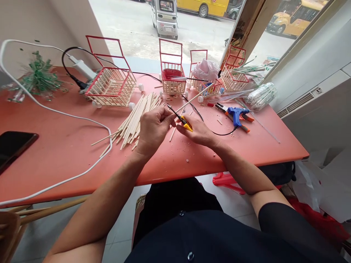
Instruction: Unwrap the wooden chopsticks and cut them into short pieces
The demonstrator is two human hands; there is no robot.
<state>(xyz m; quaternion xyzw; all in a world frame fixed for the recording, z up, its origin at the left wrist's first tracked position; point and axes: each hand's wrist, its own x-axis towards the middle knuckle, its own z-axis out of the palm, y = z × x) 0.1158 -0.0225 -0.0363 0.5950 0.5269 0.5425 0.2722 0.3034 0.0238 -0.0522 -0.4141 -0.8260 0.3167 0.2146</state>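
Note:
My left hand [153, 128] is closed in a pinch around a thin wooden stick [195, 98] that runs up and to the right over the red table [55, 146]. My right hand [197, 130] grips small yellow-handled cutters [183, 121], whose dark jaws point toward my left fingertips. Both hands hover above the table's middle, just right of a pile of wooden sticks [134, 118].
Several stick-built carts with red frames [111, 84] [172, 78] stand along the far edge. A blue glue gun [237, 115] lies to the right, its black cord passing under my right hand. A white cable [55, 109] loops at left, near a black phone [13, 146].

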